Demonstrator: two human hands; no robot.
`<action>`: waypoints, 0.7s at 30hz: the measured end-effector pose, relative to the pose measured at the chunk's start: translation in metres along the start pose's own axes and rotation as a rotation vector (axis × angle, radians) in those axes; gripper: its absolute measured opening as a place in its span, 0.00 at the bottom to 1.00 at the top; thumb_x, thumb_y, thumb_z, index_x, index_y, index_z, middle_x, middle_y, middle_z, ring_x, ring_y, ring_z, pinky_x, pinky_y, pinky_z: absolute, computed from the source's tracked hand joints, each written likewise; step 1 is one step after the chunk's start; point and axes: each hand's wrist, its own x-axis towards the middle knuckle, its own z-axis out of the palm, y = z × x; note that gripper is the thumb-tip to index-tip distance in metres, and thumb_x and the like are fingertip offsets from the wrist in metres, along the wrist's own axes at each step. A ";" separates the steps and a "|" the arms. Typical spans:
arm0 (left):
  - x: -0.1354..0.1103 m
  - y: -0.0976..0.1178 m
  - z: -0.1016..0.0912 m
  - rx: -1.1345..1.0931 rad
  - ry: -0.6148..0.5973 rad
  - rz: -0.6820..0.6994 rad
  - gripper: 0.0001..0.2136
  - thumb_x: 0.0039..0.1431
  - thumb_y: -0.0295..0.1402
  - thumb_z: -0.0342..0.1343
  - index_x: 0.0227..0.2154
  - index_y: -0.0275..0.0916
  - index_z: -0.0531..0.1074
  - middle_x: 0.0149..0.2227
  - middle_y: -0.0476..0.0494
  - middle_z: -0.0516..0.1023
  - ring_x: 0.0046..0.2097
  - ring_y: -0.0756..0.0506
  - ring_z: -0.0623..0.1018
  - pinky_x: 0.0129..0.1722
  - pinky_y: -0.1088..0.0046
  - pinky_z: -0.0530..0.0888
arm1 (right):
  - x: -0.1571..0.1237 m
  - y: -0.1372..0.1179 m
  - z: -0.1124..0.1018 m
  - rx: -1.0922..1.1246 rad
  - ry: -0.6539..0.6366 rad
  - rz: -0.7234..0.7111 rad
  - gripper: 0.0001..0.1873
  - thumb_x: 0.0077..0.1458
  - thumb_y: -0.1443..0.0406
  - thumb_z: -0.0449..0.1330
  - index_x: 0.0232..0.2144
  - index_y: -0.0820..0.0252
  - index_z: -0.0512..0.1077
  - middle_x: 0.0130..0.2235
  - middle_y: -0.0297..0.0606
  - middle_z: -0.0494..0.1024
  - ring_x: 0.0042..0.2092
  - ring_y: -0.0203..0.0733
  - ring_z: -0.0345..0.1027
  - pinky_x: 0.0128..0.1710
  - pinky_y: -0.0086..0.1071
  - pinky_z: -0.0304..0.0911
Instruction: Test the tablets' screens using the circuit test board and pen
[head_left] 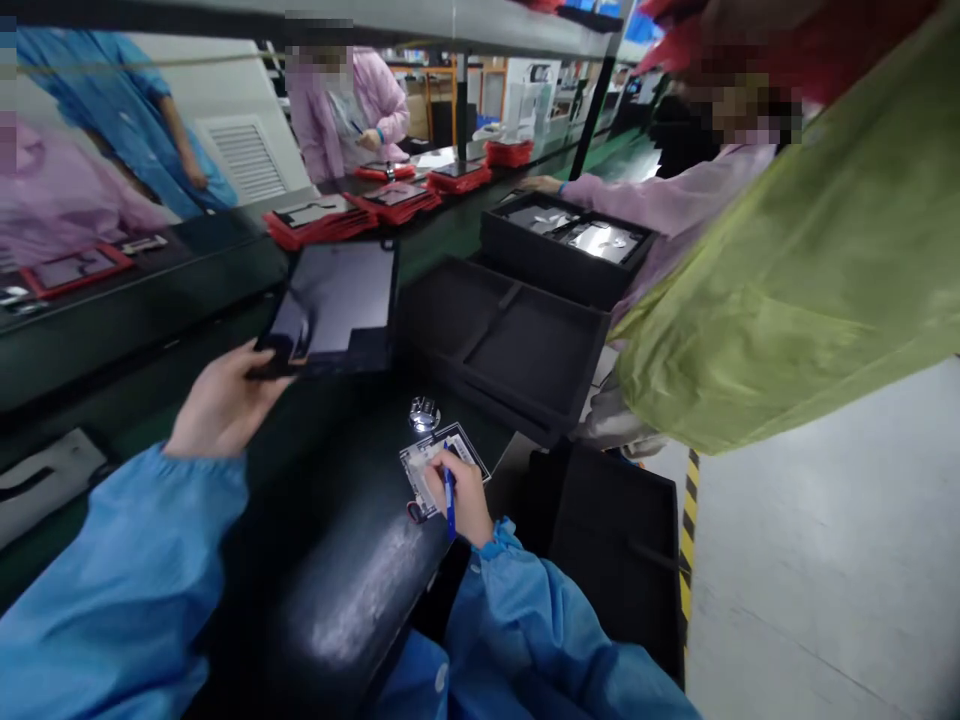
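Note:
My left hand (221,405) grips the lower left corner of a flat, black-framed panel (341,295), like a tablet part with a grey face, raised and tilted above the bench. Between the fingers of my right hand (469,500) is a blue pen (450,495). That hand rests over a small white printed sheet with dark edges (414,462) on the dark bench; the pen's tip is hidden by the fingers. Just beyond the sheet sits a small shiny metal object (424,414), its kind unclear.
A black divided tray (517,345) lies ahead, with a fuller black box (517,240) behind it. Red-edged stacks of panels (319,222) line the far belt. Another black tray (615,540) stands at right. Several co-workers are nearby; a yellow-green sleeve (765,290) reaches in close at right.

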 end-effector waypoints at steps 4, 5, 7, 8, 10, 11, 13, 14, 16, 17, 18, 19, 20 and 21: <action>-0.079 -0.056 -0.057 -0.138 0.225 -0.357 0.10 0.48 0.27 0.59 0.33 0.50 0.75 0.45 0.52 0.82 0.64 0.38 0.70 0.63 0.54 0.71 | 0.002 0.001 -0.012 -0.196 -0.252 -0.232 0.10 0.55 0.63 0.64 0.41 0.56 0.72 0.48 0.41 0.80 0.49 0.45 0.73 0.52 0.39 0.68; -0.096 -0.068 -0.065 -0.149 0.259 -0.392 0.10 0.48 0.27 0.59 0.33 0.51 0.75 0.45 0.52 0.82 0.64 0.38 0.70 0.63 0.54 0.71 | 0.002 0.002 -0.017 -0.279 -0.313 -0.310 0.19 0.53 0.63 0.67 0.47 0.56 0.71 0.57 0.44 0.75 0.57 0.49 0.69 0.60 0.45 0.62; -0.127 -0.087 -0.074 -0.174 0.306 -0.483 0.11 0.50 0.27 0.59 0.34 0.51 0.76 0.44 0.53 0.82 0.62 0.39 0.72 0.62 0.55 0.72 | 0.002 0.004 -0.026 -0.427 -0.365 -0.370 0.33 0.50 0.60 0.70 0.57 0.56 0.66 0.66 0.48 0.65 0.67 0.54 0.57 0.69 0.55 0.49; -0.140 -0.093 -0.077 -0.189 0.324 -0.521 0.11 0.51 0.27 0.59 0.35 0.52 0.77 0.43 0.53 0.81 0.61 0.40 0.73 0.62 0.57 0.73 | 0.002 0.004 -0.030 -0.480 -0.365 -0.351 0.38 0.50 0.58 0.71 0.60 0.56 0.63 0.68 0.49 0.62 0.69 0.56 0.55 0.70 0.57 0.46; -0.161 -0.101 -0.080 -0.215 0.342 -0.563 0.12 0.54 0.26 0.58 0.36 0.52 0.77 0.44 0.54 0.81 0.61 0.42 0.74 0.63 0.59 0.72 | 0.001 0.004 -0.034 -0.531 -0.372 -0.280 0.43 0.50 0.57 0.72 0.63 0.57 0.59 0.68 0.50 0.61 0.70 0.58 0.52 0.70 0.57 0.49; -0.170 -0.103 -0.081 -0.228 0.336 -0.569 0.12 0.55 0.26 0.57 0.36 0.53 0.77 0.45 0.55 0.81 0.61 0.43 0.74 0.63 0.61 0.71 | 0.000 0.003 -0.033 -0.535 -0.390 -0.254 0.44 0.50 0.58 0.72 0.64 0.56 0.58 0.68 0.49 0.61 0.70 0.58 0.51 0.69 0.56 0.51; -0.185 -0.106 -0.081 -0.248 0.296 -0.570 0.12 0.58 0.27 0.56 0.37 0.54 0.78 0.48 0.56 0.80 0.62 0.44 0.72 0.63 0.64 0.71 | -0.002 0.000 -0.027 -0.516 -0.435 -0.230 0.42 0.52 0.60 0.70 0.65 0.54 0.57 0.69 0.47 0.60 0.72 0.57 0.47 0.69 0.54 0.54; -0.192 -0.108 -0.081 -0.250 0.270 -0.570 0.12 0.58 0.29 0.56 0.39 0.55 0.78 0.50 0.56 0.80 0.62 0.44 0.72 0.63 0.64 0.71 | -0.002 -0.002 -0.021 -0.505 -0.450 -0.227 0.41 0.53 0.62 0.69 0.65 0.54 0.57 0.69 0.47 0.59 0.72 0.57 0.46 0.69 0.54 0.54; -0.206 -0.112 -0.079 -0.237 0.221 -0.558 0.14 0.58 0.33 0.58 0.45 0.57 0.77 0.54 0.55 0.78 0.64 0.41 0.71 0.62 0.61 0.72 | -0.002 -0.005 -0.009 -0.489 -0.468 -0.226 0.39 0.55 0.63 0.68 0.65 0.55 0.57 0.70 0.48 0.57 0.73 0.57 0.44 0.69 0.54 0.53; -0.213 -0.114 -0.079 -0.222 0.203 -0.551 0.16 0.58 0.35 0.59 0.49 0.58 0.75 0.57 0.54 0.76 0.64 0.40 0.70 0.62 0.59 0.72 | -0.002 -0.006 -0.003 -0.484 -0.473 -0.224 0.39 0.56 0.63 0.68 0.65 0.55 0.57 0.70 0.49 0.57 0.73 0.57 0.43 0.70 0.54 0.52; -0.221 -0.116 -0.079 -0.202 0.192 -0.546 0.19 0.58 0.37 0.59 0.53 0.59 0.73 0.59 0.53 0.75 0.65 0.39 0.69 0.64 0.57 0.71 | -0.001 -0.007 0.002 -0.478 -0.476 -0.221 0.38 0.56 0.63 0.68 0.65 0.56 0.58 0.70 0.49 0.57 0.73 0.56 0.43 0.70 0.54 0.51; -0.228 -0.118 -0.080 -0.173 0.189 -0.539 0.22 0.58 0.38 0.59 0.56 0.59 0.71 0.60 0.52 0.73 0.66 0.38 0.68 0.65 0.56 0.68 | 0.000 -0.008 0.007 -0.465 -0.478 -0.221 0.37 0.56 0.63 0.67 0.64 0.56 0.58 0.69 0.49 0.57 0.73 0.56 0.43 0.70 0.53 0.51; -0.235 -0.120 -0.082 -0.127 0.191 -0.515 0.24 0.58 0.39 0.60 0.58 0.60 0.69 0.62 0.51 0.72 0.66 0.38 0.67 0.66 0.55 0.66 | 0.000 -0.009 0.010 -0.439 -0.470 -0.219 0.36 0.57 0.62 0.67 0.64 0.57 0.59 0.69 0.49 0.58 0.73 0.55 0.44 0.71 0.52 0.50; -0.241 -0.121 -0.086 -0.062 0.190 -0.463 0.26 0.57 0.40 0.60 0.60 0.61 0.67 0.64 0.52 0.69 0.67 0.37 0.66 0.67 0.55 0.64 | 0.001 -0.010 0.012 -0.404 -0.446 -0.213 0.35 0.57 0.62 0.67 0.63 0.57 0.60 0.69 0.48 0.59 0.72 0.55 0.47 0.70 0.51 0.51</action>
